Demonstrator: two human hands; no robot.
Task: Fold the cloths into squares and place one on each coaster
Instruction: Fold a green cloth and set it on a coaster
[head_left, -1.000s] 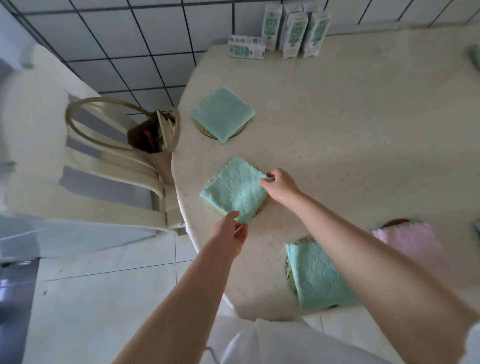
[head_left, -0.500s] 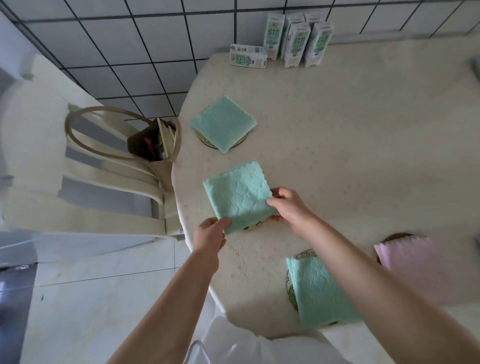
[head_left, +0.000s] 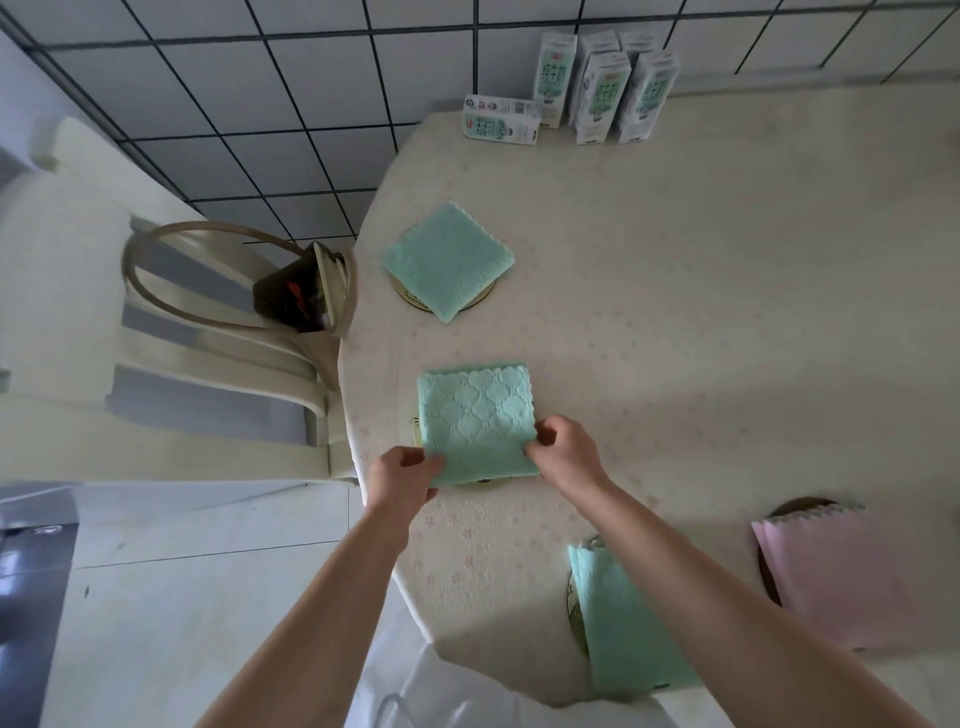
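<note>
Both hands, left hand (head_left: 402, 475) and right hand (head_left: 563, 454), are pinching the green cloth's (head_left: 475, 415) near corners; it has been turned square and is now laid over the coaster (head_left: 485, 483), nearly placed.

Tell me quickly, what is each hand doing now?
Left hand: closed on the near-left corner of the green cloth.
Right hand: closed on its near-right corner.

Four cloths (head_left: 476, 419), four coasters (head_left: 410, 299), five cartons (head_left: 501, 120)
</note>
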